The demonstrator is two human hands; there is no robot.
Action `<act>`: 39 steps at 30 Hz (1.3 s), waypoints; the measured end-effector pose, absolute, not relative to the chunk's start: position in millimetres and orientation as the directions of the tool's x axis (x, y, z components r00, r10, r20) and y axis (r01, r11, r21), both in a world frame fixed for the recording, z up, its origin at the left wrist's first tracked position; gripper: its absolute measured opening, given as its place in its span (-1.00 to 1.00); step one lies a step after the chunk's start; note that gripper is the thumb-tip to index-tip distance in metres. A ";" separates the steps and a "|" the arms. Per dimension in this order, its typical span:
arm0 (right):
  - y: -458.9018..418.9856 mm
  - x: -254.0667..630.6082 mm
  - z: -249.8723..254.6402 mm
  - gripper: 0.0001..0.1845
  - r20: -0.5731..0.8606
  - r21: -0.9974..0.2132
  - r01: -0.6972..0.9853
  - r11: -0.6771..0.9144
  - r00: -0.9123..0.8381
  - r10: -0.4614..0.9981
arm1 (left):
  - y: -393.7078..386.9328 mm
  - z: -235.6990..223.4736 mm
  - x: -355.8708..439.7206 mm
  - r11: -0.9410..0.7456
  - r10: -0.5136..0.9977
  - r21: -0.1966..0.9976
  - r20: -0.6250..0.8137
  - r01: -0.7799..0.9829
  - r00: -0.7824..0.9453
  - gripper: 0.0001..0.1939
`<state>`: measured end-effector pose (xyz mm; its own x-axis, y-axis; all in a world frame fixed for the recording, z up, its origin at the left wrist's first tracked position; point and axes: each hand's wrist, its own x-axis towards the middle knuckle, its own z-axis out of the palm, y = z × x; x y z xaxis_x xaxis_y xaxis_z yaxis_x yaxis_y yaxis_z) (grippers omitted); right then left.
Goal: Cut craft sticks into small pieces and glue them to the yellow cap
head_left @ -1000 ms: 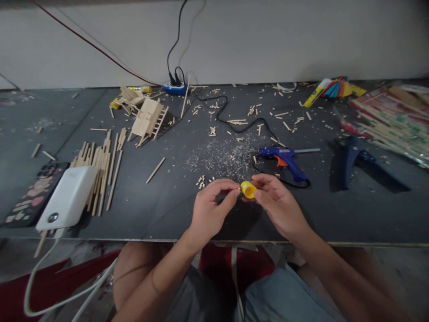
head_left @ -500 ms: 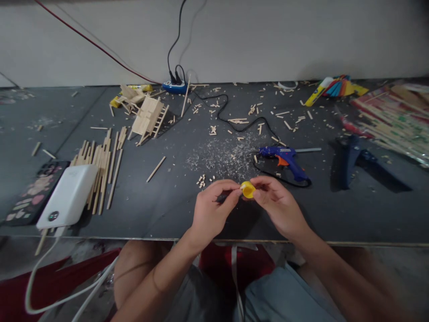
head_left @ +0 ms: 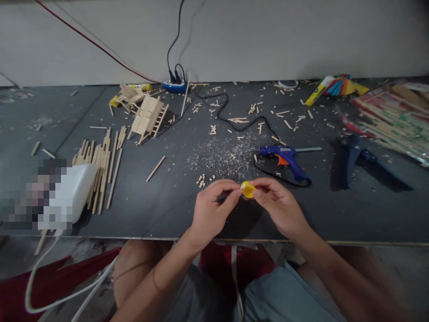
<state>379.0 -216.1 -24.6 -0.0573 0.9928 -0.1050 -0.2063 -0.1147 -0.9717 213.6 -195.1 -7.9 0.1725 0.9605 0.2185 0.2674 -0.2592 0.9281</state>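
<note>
Between my two hands, just above the table near its front edge, is a small round yellow cap (head_left: 249,191) with its hollow side facing me. My right hand (head_left: 279,205) pinches the cap's right side between thumb and fingers. At its left rim, the thumb and forefinger of my left hand (head_left: 214,208) close on a tiny pale piece (head_left: 242,187), mostly hidden by the fingertips. Beyond my right hand lies a blue glue gun (head_left: 284,156) with an orange trigger and a glue stick out of its back. Short cut bits of stick (head_left: 201,180) lie just past my left hand.
Wooden sticks (head_left: 100,174) and a white power bank (head_left: 82,190) lie at left. Behind them stands a small stick-built model (head_left: 147,116). A blue power strip (head_left: 174,86), a glue tube (head_left: 318,91), dark blue tool (head_left: 351,161) and bagged sticks (head_left: 395,120) lie farther out.
</note>
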 end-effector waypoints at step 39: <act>-215.1 380.5 -27.7 -0.82 -0.152 -0.935 -0.308 -0.175 -0.098 0.984 | -196.9 -4.2 215.2 -0.295 0.951 0.918 0.255 0.266 0.176 -0.94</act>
<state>380.5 -215.1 -27.7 -0.0980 0.9835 -0.1520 -0.3080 -0.1752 -0.9351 215.2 -196.9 -4.2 0.1760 0.9509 0.2546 0.2659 -0.2950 0.9177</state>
